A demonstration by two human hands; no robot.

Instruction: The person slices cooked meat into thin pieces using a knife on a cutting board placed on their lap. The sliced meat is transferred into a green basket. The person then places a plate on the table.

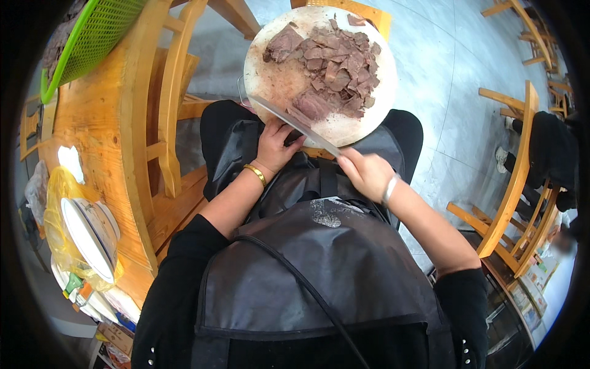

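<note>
Round white cutting board (270, 80) sits at the person's knees; light wood shows beyond its far edge. Right hand (369, 175), just off the board's near edge, clenches the handle of a knife (300, 126); silver-coloured bangle (390, 189) on that wrist. Blade slants across the board's near left part, tip toward its left edge.

Left hand (275, 147) at the board's near left edge, close under the blade, fingers curled. Blade hides part of the fingertips; cannot tell whether they grasp any meat. Gold-coloured bracelet (255, 174) on that wrist.

Meat, brown, all on the board: a chunk (313, 106) on the near part, just beyond the blade; a heap of thin slices (341, 64) from the middle over to the right; a second chunk (283, 46) at the far left.

Left of the board: wooden table (98, 141) bearing a green basket (101, 40) and, nearer the person, white dishes (89, 240) by a yellow plastic bag (58, 212). Well right of the board: wooden chairs (510, 172), another person in dark clothing (547, 147).
</note>
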